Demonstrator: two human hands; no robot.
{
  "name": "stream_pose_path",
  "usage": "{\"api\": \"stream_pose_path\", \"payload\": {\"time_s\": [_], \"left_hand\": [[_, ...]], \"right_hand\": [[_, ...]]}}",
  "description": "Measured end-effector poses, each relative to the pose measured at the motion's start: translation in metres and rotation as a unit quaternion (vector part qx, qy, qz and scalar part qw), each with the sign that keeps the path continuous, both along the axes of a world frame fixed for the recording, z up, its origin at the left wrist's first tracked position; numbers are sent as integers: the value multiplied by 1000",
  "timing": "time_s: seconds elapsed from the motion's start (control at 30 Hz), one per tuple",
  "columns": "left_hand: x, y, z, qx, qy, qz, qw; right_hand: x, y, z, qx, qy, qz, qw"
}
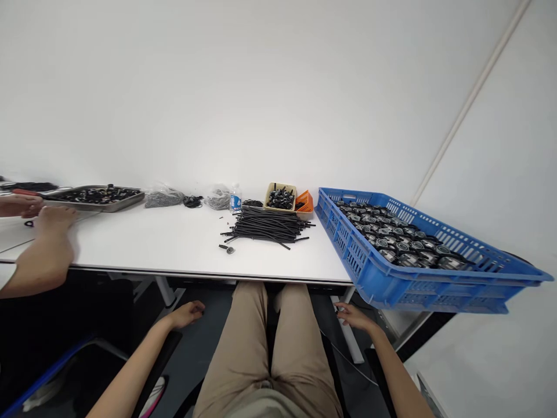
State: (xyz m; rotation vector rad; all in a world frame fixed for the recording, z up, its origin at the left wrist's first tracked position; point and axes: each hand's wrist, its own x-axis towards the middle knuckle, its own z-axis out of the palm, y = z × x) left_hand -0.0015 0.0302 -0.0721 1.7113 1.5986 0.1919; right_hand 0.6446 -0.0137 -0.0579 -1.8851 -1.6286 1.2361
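My left hand (187,313) hangs over the left armrest, below the table edge, with its fingers loosely bent and nothing visible in them. On the other side, my right hand (354,317) rests off the right armrest, fingers slightly apart, touching nothing I can make out. Both are away from the white table (174,244). In front of me lies a pile of black tubes (267,225). Nearer the edge is a single small part with a round grey end and black stem (227,249). A blue crate (369,273) of round black-and-clear parts (391,235) stands at the right.
Along the wall are a cream basket (267,197) of small parts, an orange basket (307,201), a water bottle (235,198), plastic bags (163,196) and a metal tray (126,202). At far left a co-worker's hands (54,217) work beside a red-handled tool (26,192).
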Motion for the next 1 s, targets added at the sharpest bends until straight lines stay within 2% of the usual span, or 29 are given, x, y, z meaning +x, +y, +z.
{"api": "stream_pose_path", "payload": {"time_s": [0.37,1.0], "left_hand": [[2,-3,5,-3,-2,-1,1000],[4,-6,13,4,27,-11,1000]], "right_hand": [[2,1,-4,-14,-7,4,1000],[-2,-1,1,-9,-6,-6,1000]]}}
